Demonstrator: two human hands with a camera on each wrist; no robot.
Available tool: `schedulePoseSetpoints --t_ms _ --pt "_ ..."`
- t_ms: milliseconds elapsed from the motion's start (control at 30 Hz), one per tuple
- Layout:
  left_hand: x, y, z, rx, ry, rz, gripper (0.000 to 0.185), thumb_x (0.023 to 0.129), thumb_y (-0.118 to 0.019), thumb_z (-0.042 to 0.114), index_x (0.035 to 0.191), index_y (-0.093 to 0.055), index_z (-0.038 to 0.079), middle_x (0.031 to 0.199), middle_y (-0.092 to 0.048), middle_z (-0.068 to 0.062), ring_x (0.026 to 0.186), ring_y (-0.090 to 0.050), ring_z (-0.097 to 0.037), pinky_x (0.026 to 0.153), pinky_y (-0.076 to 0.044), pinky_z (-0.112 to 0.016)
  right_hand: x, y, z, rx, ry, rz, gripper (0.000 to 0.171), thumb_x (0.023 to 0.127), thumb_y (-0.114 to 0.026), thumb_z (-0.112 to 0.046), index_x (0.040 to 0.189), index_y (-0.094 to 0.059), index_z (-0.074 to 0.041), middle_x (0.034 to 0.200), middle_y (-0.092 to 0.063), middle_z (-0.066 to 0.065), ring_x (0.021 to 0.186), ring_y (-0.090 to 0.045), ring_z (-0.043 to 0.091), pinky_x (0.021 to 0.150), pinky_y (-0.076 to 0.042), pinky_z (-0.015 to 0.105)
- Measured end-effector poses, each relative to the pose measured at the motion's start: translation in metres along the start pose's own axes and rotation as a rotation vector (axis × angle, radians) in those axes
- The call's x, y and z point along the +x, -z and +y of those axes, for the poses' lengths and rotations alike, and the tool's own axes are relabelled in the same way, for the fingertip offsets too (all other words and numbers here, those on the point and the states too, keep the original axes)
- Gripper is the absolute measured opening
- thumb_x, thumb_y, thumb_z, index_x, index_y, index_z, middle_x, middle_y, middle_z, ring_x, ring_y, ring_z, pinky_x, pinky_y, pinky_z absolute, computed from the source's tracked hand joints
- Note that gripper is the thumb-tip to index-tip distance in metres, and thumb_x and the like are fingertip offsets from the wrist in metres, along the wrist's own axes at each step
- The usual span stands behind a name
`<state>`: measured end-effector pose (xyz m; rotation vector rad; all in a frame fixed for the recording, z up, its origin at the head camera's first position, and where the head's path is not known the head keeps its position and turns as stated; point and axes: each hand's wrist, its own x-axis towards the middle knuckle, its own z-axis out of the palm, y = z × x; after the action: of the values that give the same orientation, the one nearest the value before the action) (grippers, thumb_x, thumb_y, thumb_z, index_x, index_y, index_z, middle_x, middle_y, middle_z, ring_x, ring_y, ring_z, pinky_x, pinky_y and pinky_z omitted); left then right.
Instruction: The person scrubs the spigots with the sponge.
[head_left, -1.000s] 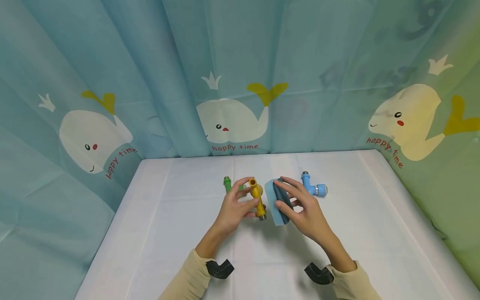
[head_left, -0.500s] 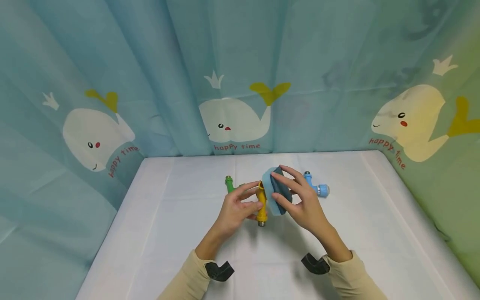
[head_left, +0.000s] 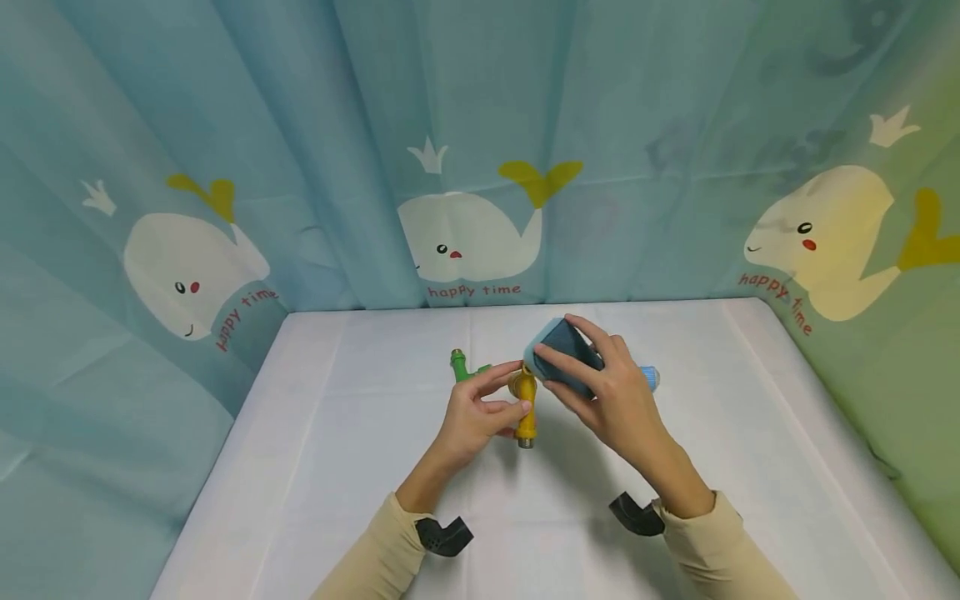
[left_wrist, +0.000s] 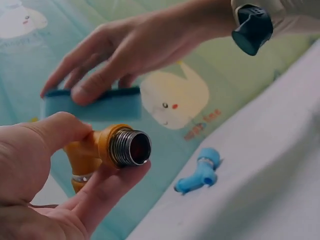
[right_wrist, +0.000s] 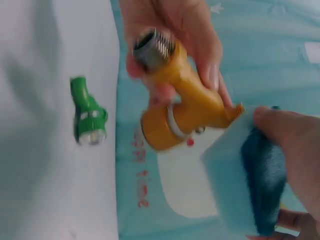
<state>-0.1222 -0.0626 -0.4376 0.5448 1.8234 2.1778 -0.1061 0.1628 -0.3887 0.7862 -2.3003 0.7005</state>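
My left hand (head_left: pixel 480 412) grips a yellow plastic tap (head_left: pixel 524 408) above the white table (head_left: pixel 337 467); its threaded metal end (left_wrist: pixel 131 148) points toward the left wrist camera. My right hand (head_left: pixel 600 392) holds a blue sponge (head_left: pixel 564 358) with a dark scouring side, its light-blue edge touching the tap's top end. In the right wrist view the sponge (right_wrist: pixel 240 192) meets the yellow tap (right_wrist: pixel 185 107). A green tap (head_left: pixel 463 367) lies on the table behind my left hand. A blue tap (left_wrist: pixel 199 176) lies on the table, mostly hidden behind my right hand in the head view.
Whale-print curtains (head_left: pixel 465 242) wall the table on three sides. Black wrist camera mounts (head_left: pixel 442 535) sit at both sleeves.
My right hand lifted the sponge and swung it left onto the top of the yellow tap. The left hand turned the tap more upright.
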Motion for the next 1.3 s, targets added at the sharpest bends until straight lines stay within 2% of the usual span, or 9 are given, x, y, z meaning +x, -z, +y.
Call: schedulePoseSetpoints --t_ms 200,367,567,733,800,900,1033,1133,1300 --pt "0.0 -0.001 0.003 0.01 0.004 0.001 0.058 0.091 -0.073 -0.004 0.146 -0.056 0.005 0.15 -0.045 -0.025 0.082 -0.075 -0.016 0.065 -0.064 -0.038 0.002 0.006 -0.001 -0.06 0.004 0.003 0.036 0.098 -0.071 -0.04 0.133 -0.071 -0.03 0.152 -0.049 0.017 0.1 -0.056 0.042 0.079 -0.057 0.059" --pt "-0.001 -0.002 0.005 0.016 -0.02 -0.003 0.057 0.091 -0.072 -0.004 0.145 -0.056 0.004 0.152 -0.045 -0.024 0.082 -0.076 -0.017 0.066 -0.064 -0.041 0.001 0.006 0.0 -0.022 0.028 0.042 0.037 0.102 -0.062 -0.046 0.133 -0.071 -0.028 0.152 -0.048 0.018 0.103 -0.056 0.042 0.077 -0.057 0.057" --pt "-0.001 -0.002 0.005 0.007 -0.044 -0.011 0.057 0.091 -0.072 -0.005 0.146 -0.056 0.003 0.151 -0.044 -0.024 0.082 -0.076 -0.017 0.067 -0.064 -0.04 -0.002 0.003 -0.002 -0.024 0.015 0.049 0.035 0.098 -0.072 -0.037 0.132 -0.072 -0.028 0.152 -0.049 0.017 0.099 -0.055 0.042 0.078 -0.055 0.054" --pt "-0.002 -0.001 0.005 -0.022 -0.072 -0.004 0.058 0.09 -0.071 -0.008 0.145 -0.055 0.0 0.146 -0.045 -0.028 0.083 -0.076 -0.018 0.067 -0.064 -0.041 -0.003 0.002 -0.003 -0.013 0.035 0.051 0.036 0.1 -0.069 -0.036 0.134 -0.07 -0.027 0.153 -0.047 0.019 0.099 -0.056 0.043 0.076 -0.056 0.054" --pt "-0.002 -0.001 0.006 -0.034 -0.083 0.001 0.058 0.09 -0.072 -0.008 0.145 -0.055 0.0 0.146 -0.046 -0.027 0.085 -0.076 -0.019 0.068 -0.064 -0.042 -0.004 0.001 -0.002 0.024 -0.009 0.071 0.04 0.097 -0.074 -0.029 0.136 -0.069 -0.024 0.153 -0.046 0.018 0.099 -0.057 0.04 0.073 -0.058 0.051" --pt "-0.002 0.0 0.005 -0.049 -0.101 0.004 0.057 0.091 -0.072 -0.007 0.144 -0.056 0.002 0.147 -0.05 -0.025 0.09 -0.075 -0.02 0.069 -0.064 -0.043 -0.008 -0.003 -0.001 0.172 -0.107 0.109 0.051 0.088 -0.082 -0.012 0.136 -0.068 -0.017 0.152 -0.048 0.017 0.107 -0.061 0.035 0.07 -0.06 0.046" --pt "-0.002 0.001 0.005 -0.066 -0.163 0.0 0.055 0.093 -0.07 -0.007 0.145 -0.052 0.0 0.144 -0.053 -0.025 0.1 -0.072 -0.021 0.071 -0.064 -0.043 -0.018 -0.011 -0.006 0.359 -0.207 -0.004 0.055 0.089 -0.08 -0.007 0.141 -0.063 -0.014 0.15 -0.05 0.017 0.114 -0.063 0.031 0.072 -0.06 0.035" --pt "-0.002 0.002 0.004 -0.068 -0.193 -0.005 0.054 0.094 -0.068 -0.008 0.144 -0.051 0.0 0.14 -0.056 -0.023 0.105 -0.067 -0.022 0.07 -0.064 -0.041 -0.022 -0.012 -0.007 0.353 -0.256 -0.081 0.053 0.09 -0.08 -0.009 0.14 -0.064 -0.015 0.149 -0.05 0.017 0.111 -0.065 0.031 0.07 -0.061 0.034" --pt "-0.001 0.003 0.005 -0.064 -0.208 -0.022 0.052 0.095 -0.068 -0.007 0.144 -0.051 0.002 0.138 -0.059 -0.016 0.11 -0.062 -0.025 0.071 -0.064 -0.04 -0.017 -0.01 -0.007 0.315 -0.283 -0.019 0.055 0.088 -0.081 -0.008 0.14 -0.065 -0.017 0.148 -0.052 0.015 0.11 -0.065 0.031 0.069 -0.061 0.037"
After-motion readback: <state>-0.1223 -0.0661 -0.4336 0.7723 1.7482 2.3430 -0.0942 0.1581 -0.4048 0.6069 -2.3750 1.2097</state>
